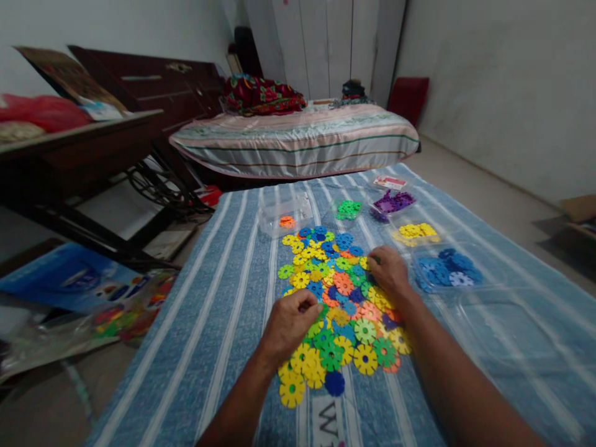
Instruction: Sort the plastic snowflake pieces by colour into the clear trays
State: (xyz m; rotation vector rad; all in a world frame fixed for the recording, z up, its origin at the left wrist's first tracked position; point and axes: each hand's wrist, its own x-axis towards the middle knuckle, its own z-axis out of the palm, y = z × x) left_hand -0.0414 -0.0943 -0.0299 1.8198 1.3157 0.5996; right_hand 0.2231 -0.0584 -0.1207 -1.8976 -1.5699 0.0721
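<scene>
A spread-out pile of notched plastic flower discs (343, 284) in yellow, green, blue and orange covers the middle of the striped cloth (223, 261). At the near left side of the pile, my left hand (291, 323) is closed with thumb and forefinger together; a bit of green shows by the fingertips, but I cannot tell if it is held or lies in the pile. My right hand (390, 271) is closed at the pile's right edge, its fingertips curled down and mostly hidden. What it pinches, if anything, is not clear.
Behind the pile stands a clear box (284, 214) with orange discs. Green discs (348, 209), purple pieces (393, 202), a yellow-disc tray (440, 231) and a blue-disc tray (421, 284) lie rightward. A clear lid (512, 329) is near right. A bed (298, 139) stands beyond.
</scene>
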